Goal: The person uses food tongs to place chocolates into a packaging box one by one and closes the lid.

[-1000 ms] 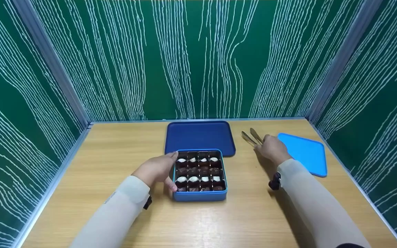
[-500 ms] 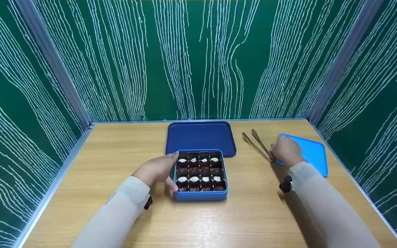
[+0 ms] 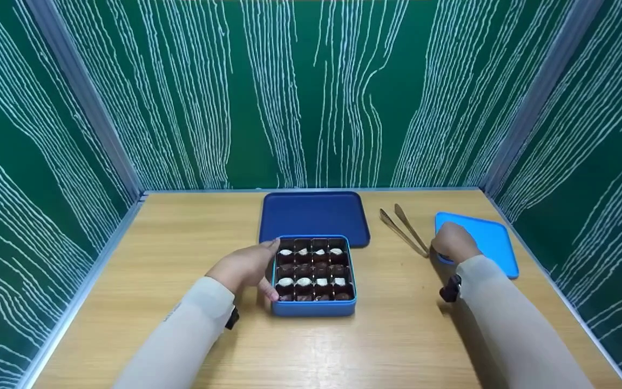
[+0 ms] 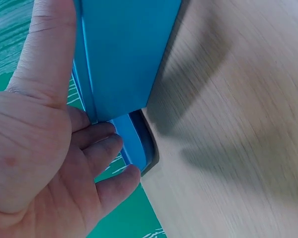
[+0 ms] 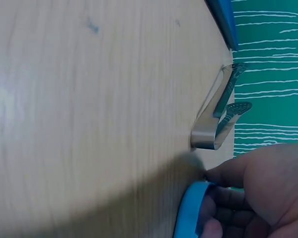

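Near the table's middle stands a blue tin [image 3: 313,308] of chocolates, its divided insert holding rows of dark and white-topped pieces [image 3: 304,281]. My left hand [image 3: 246,265] holds the tin's left side, thumb at the front corner and fingers at the back corner. In the left wrist view, my fingers [image 4: 104,144] touch the tin's wall [image 4: 124,54]. My right hand [image 3: 454,243] grips the near-left edge of a light blue lid [image 3: 486,237]. In the right wrist view, the fingers curl over the lid's rim [image 5: 189,210]. Metal tongs [image 3: 405,232] lie just left of that hand.
A dark blue tray [image 3: 313,213] lies behind the tin, close to the table's back edge. Green panels with white streaks [image 3: 311,97] enclose the wooden table [image 3: 197,216] at the back and sides.
My right hand has let go of the tongs, which now lie on the table, and has moved right onto the lid. The lid has shifted slightly. The left hand stays on the tin.
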The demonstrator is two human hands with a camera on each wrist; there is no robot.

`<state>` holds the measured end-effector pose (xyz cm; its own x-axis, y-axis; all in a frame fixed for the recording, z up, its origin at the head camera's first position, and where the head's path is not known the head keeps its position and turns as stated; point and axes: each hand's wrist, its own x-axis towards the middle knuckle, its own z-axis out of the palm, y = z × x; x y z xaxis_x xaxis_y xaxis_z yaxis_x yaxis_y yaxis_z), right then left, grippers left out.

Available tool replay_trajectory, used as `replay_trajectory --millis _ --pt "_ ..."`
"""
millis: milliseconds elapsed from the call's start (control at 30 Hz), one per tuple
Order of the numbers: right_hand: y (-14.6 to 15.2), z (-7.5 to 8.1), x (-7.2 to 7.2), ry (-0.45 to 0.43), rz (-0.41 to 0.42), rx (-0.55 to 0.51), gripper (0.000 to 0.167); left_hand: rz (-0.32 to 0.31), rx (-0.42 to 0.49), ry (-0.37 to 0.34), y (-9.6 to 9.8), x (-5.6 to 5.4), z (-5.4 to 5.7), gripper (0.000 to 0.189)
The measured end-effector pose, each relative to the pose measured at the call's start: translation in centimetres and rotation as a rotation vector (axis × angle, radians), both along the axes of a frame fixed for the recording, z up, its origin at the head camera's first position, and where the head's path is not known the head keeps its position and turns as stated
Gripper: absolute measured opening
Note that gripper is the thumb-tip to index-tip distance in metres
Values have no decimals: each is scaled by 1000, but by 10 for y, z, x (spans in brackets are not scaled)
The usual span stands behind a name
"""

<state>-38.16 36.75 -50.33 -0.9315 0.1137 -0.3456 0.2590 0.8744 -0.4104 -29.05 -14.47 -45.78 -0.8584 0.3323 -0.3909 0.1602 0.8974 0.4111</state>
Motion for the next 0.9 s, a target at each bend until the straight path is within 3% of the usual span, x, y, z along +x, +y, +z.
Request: replay_trajectory --millis 133,267,433,533,667,767,900 --pt "3 6 5 22 3 43 29 5 42 -17 -1 -1 -2 153" --pt "2 23 15 99 -10 96 22 10 95 -21 -5 -2 -4 145" --pt "-9 59 34 309 27 131 24 35 236 17 -8 -2 -1 123" --pt "-24 83 48 413 70 126 33 31 310 92 -3 -3 4 110" --pt "-56 111 68 452 100 3 41 -21 300 253 10 -3 14 91" --pt "-83 122 82 505 131 -128 38 -42 314 343 21 -1 19 75" --pt "-115 127 99 568 185 -312 29 -9 437 409 35 4 21 57"
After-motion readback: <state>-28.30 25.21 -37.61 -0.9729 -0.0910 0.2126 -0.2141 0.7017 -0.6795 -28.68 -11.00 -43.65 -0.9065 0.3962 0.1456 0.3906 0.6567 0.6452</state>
